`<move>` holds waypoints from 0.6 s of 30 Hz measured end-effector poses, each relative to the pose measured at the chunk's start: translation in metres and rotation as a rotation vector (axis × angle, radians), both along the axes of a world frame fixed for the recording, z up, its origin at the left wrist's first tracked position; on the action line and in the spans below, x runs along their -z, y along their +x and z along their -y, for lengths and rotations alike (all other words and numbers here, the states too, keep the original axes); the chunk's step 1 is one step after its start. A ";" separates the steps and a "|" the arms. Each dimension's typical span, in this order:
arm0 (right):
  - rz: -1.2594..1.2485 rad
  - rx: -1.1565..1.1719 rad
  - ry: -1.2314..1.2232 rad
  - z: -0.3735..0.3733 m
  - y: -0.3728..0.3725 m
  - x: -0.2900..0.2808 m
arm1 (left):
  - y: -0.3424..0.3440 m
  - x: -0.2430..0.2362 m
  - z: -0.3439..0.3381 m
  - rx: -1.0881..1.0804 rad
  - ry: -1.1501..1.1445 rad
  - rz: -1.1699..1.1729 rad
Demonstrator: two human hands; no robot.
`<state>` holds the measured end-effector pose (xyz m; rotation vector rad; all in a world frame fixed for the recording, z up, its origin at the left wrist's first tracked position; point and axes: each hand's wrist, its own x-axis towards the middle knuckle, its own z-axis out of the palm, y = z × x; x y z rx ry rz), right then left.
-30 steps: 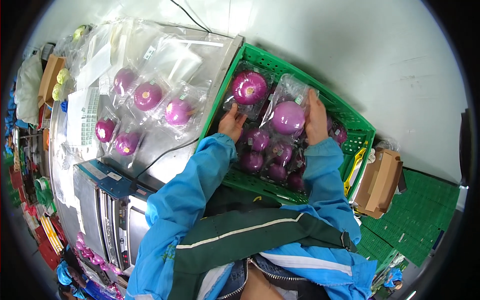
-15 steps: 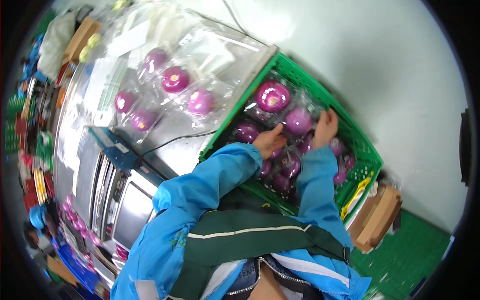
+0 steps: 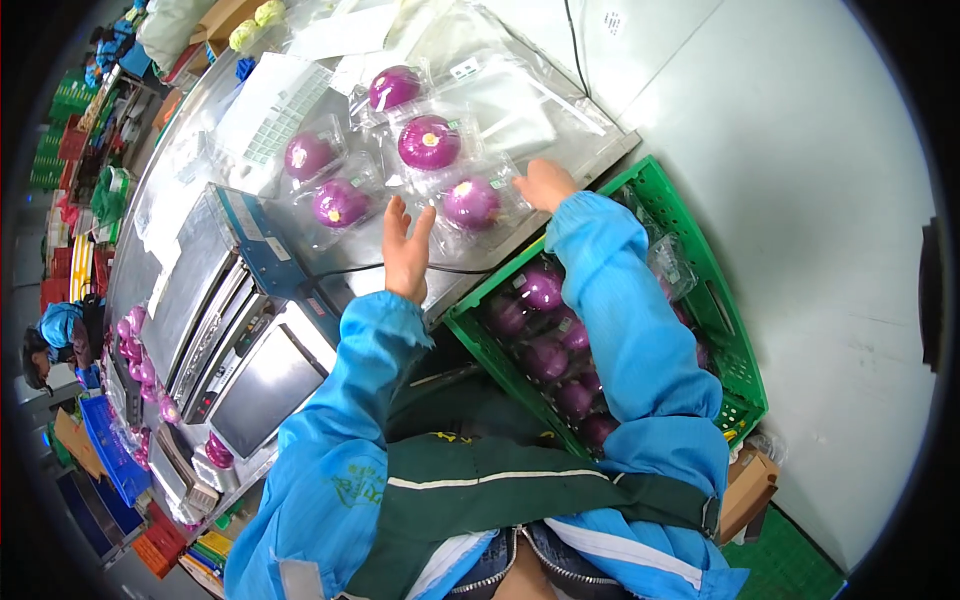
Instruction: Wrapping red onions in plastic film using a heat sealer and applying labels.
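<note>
Head view: my left hand (image 3: 405,245) hangs with fingers spread, gripping nothing, just beside the nearest bagged purple onion (image 3: 471,202) on the steel table (image 3: 590,150). My right hand (image 3: 545,182) lies flat by that bag's far edge, also holding nothing, so the two flank it. Four more bagged onions (image 3: 429,141) lie beyond my fingertips, spread singly, I judge for easy picking. Under my right forearm, a green crate (image 3: 735,330) holds more.
</note>
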<state>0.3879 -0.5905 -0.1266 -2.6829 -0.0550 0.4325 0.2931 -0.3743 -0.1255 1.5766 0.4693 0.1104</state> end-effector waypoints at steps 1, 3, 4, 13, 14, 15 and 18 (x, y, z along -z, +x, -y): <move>-0.096 -0.016 -0.018 0.002 0.008 0.018 | 0.010 0.017 -0.003 0.009 -0.002 0.002; -0.193 -0.024 -0.033 0.002 0.010 0.019 | 0.026 0.041 -0.010 0.083 -0.446 -0.449; -0.170 -0.029 0.021 -0.006 0.003 0.005 | 0.028 0.046 -0.016 0.094 -0.443 -0.459; 0.632 0.268 0.576 -0.049 -0.104 -0.082 | -0.019 -0.007 -0.017 0.204 -0.827 -0.146; 0.772 0.286 0.663 -0.045 -0.108 -0.080 | -0.021 -0.018 -0.007 0.220 -0.845 -0.074; 0.787 0.325 0.644 -0.037 -0.113 -0.081 | -0.024 -0.030 0.005 0.282 -0.839 0.029; 0.484 0.597 1.727 -0.009 -0.131 -0.088 | -0.018 -0.059 0.009 0.441 -0.905 0.191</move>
